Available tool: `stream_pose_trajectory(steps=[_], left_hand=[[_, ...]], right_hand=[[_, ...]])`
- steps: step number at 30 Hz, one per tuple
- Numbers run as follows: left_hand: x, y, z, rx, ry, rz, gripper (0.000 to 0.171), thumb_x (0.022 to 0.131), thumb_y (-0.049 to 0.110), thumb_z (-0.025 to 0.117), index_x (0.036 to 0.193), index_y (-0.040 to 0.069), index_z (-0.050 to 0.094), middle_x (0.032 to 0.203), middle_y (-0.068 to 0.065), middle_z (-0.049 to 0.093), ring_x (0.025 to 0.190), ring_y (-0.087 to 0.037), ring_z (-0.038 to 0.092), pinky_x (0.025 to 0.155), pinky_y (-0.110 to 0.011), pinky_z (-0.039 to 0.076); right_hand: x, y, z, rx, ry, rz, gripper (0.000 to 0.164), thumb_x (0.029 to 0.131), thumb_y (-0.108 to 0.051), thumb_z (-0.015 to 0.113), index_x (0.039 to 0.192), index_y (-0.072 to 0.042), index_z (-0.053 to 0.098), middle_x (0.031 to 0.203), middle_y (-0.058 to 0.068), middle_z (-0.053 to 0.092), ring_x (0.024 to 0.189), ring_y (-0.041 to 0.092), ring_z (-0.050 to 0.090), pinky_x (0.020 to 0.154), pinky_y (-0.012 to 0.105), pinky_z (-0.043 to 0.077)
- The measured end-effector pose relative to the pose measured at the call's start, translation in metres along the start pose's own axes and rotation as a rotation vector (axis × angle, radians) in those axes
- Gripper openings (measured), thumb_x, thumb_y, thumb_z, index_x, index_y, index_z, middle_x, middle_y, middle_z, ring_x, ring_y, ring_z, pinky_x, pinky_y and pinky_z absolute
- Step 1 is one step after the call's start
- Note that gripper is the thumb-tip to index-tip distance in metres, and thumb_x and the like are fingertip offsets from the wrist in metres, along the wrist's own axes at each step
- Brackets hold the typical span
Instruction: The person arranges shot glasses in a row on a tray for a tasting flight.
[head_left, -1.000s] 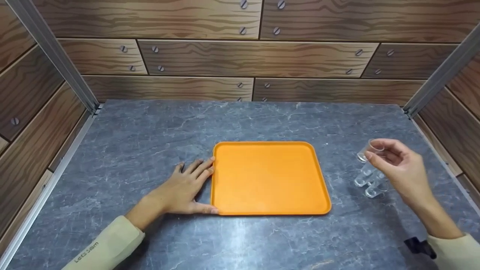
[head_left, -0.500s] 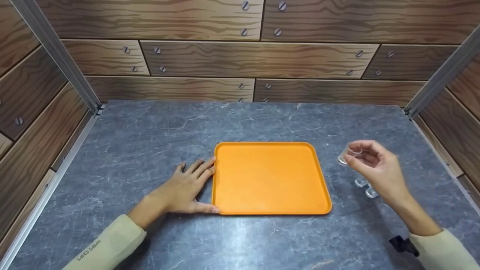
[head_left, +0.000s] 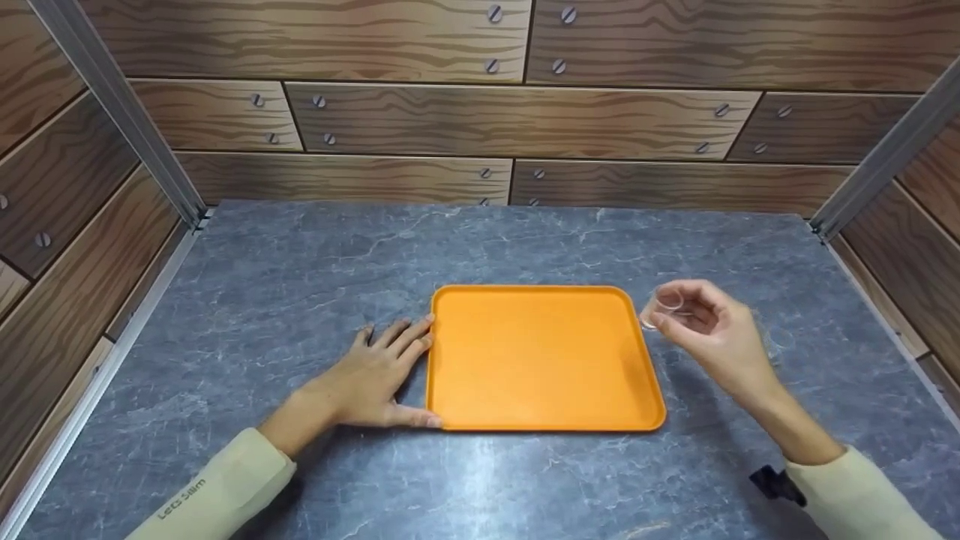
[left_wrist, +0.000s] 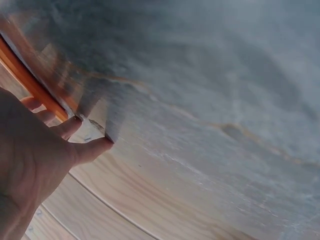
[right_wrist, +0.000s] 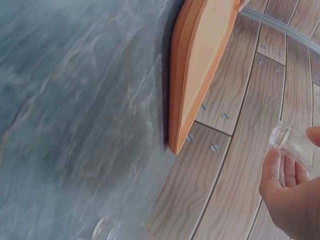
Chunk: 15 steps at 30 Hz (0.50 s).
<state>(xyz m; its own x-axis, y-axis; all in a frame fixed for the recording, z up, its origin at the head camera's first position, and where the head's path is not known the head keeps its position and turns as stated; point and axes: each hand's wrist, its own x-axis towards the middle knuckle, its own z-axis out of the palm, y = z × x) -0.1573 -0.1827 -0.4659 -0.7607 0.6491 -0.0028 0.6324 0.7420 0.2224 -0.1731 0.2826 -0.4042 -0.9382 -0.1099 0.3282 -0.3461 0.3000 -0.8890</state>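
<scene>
In the head view, an orange rectangular tray [head_left: 547, 360] lies flat on the table. My left hand [head_left: 367, 384] is spread along its left edge, with straight fingertips and thumb touching the rim. Just beyond the tray's right edge, my right hand [head_left: 716, 341] pinches a small clear shot glass [head_left: 658, 307] between thumb and fingers. The right wrist view shows this glass [right_wrist: 294, 142] raised off the table, tilted, its thick base pointing away from the palm. Other clear glasses are mostly hidden behind my right hand; part of one glass [right_wrist: 100, 228] shows at that view's bottom edge.
The grey marble-patterned table [head_left: 315, 255] is enclosed by wood-patterned walls [head_left: 405, 120]. Metal posts [head_left: 120, 112] stand at its back corners. A dark clip-like piece [head_left: 778, 484] sits by my right sleeve.
My right hand has carried the shot glass leftward, from above the other glasses to the tray's right edge. My left hand has stayed at the tray's left edge.
</scene>
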Motion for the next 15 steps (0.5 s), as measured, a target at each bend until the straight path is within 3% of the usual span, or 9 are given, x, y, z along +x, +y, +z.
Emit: stream_pose_trajectory(steps=[15], left_hand=[[0.001, 0.000, 0.001, 0.015, 0.016, 0.012, 0.118, 0.091, 0.091, 0.055, 0.168, 0.003, 0.038, 0.180, -0.014, 0.019, 0.157, -0.050, 0.031, 0.112, -0.084, 0.028]], right_hand=[[0.000, 0.002, 0.031, 0.079, -0.036, 0.050, 0.030, 0.094, 0.011, 0.080, 0.123, 0.012, 0.070, 0.113, 0.024, 0.072, 0.100, 0.023, 0.076, 0.088, 0.030, 0.062]])
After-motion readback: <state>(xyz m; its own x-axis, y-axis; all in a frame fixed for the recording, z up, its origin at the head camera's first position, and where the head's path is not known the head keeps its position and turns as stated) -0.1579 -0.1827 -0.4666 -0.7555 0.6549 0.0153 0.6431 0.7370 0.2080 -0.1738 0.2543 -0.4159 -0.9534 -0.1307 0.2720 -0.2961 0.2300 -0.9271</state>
